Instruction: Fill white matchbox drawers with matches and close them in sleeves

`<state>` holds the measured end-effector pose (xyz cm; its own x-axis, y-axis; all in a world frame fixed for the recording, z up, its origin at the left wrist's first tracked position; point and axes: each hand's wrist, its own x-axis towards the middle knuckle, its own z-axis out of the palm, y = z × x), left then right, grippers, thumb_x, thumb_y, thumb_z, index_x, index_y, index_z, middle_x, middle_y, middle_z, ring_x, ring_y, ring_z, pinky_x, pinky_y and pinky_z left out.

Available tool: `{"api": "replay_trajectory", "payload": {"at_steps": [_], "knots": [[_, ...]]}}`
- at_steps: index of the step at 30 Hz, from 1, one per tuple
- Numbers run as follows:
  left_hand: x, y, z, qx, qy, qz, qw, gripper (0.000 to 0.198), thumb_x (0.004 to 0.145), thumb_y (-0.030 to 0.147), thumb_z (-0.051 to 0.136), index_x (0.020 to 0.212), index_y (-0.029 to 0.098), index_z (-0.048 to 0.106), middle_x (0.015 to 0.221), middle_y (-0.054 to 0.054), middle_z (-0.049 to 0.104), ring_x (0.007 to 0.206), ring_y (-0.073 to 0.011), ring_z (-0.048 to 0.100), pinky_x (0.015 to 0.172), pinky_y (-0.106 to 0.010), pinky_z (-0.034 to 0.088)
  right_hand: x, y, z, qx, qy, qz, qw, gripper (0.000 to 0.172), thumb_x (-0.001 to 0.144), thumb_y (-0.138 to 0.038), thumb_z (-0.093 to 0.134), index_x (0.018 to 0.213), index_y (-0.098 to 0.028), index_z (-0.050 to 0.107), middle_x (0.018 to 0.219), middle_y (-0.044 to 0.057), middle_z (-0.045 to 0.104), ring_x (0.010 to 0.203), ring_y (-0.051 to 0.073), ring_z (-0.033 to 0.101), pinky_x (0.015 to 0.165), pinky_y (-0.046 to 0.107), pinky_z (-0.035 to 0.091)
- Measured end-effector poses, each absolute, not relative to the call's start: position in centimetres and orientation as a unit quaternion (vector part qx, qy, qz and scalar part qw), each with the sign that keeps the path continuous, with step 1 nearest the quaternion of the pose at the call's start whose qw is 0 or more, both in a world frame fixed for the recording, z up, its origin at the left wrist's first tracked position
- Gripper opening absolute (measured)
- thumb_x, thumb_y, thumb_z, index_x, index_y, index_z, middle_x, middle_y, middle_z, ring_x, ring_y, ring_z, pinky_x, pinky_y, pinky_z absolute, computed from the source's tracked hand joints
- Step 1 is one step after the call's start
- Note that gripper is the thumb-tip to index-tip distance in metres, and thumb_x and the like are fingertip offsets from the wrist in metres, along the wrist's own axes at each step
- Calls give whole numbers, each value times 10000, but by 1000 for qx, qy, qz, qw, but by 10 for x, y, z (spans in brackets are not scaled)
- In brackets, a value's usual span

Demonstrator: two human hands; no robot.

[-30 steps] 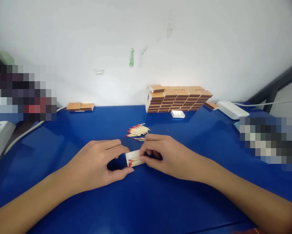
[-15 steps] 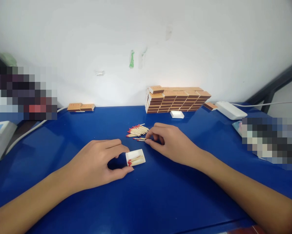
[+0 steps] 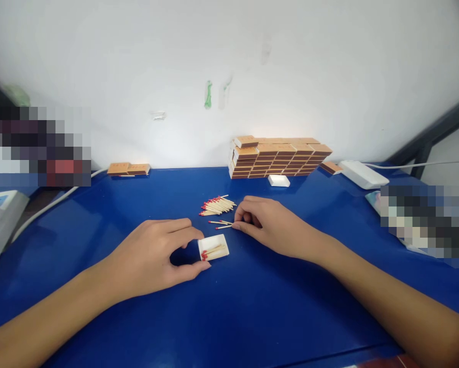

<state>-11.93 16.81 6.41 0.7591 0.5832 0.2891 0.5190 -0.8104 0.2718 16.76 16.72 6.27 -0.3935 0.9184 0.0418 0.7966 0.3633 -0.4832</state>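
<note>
My left hand point(image 3: 158, 258) grips a small white matchbox tray point(image 3: 219, 242) between thumb and fingers at its left end. Several red-headed matches point(image 3: 214, 251) lie inside, along the tray's near side. To the right and a little farther back, my right hand point(image 3: 262, 225) pinches the plain ends of a few matches point(image 3: 224, 223); their red heads point left and fan apart just above the blue table. Just beyond those fingertips lies a loose pile of matches point(image 3: 217, 205), most heads toward the left.
A stack of matchboxes point(image 3: 279, 158) stands against the wall, with an empty white tray point(image 3: 279, 180) before it. Two matchboxes point(image 3: 128, 169) lie at the back left. A white power strip point(image 3: 363, 174) and a single matchbox point(image 3: 330, 167) are at the back right.
My right hand has drawn slightly right and toward me, and the matches in its fingers have spread and come away from the pile. My left hand and the tray stay put.
</note>
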Motion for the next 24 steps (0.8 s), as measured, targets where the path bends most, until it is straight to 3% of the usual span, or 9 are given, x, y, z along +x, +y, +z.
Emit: {"api": "replay_trajectory", "payload": {"at_steps": [13,24], "knots": [[-121,167,62,934,297,185,79,216,938,369,789,1079,208,764,802,37,657,634,-107,592,571,-252,431,173,164,69,-510,-812,181,218,170,1074,-319,628,946,-212,660,948,21,649,782,157,585,684,295,426],[-116,168,63,928,308,192,89,209,928,370,797,1055,207,765,796,35,659,641,-109,596,568,-247,438,150,147,66,-436,-849,212,210,97,1059,-218,652,965,-196,665,970,21,664,783,144,591,679,289,422]]}}
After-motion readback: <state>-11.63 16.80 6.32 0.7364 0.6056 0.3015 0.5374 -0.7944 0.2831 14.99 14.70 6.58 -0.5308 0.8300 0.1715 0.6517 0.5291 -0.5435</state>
